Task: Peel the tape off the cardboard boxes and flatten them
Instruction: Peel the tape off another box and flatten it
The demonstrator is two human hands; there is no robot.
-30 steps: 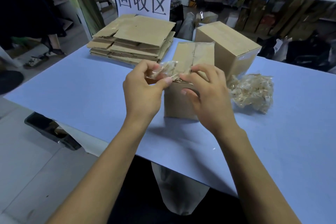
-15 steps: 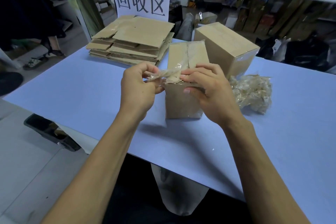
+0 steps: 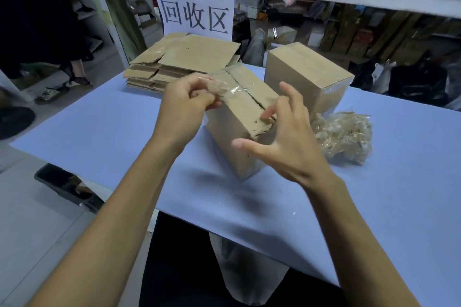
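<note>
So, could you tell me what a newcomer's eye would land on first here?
Mid-table, the left hand pinches a crumpled strip of clear tape above a cardboard box, the right hand spread open beside it. A wad of peeled tape lies right; flattened boxes are stacked under the white sign.

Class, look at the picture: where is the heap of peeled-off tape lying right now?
In the head view the heap of peeled-off tape lies on the blue table, right of the box being worked on and just in front of the sealed box.
</note>
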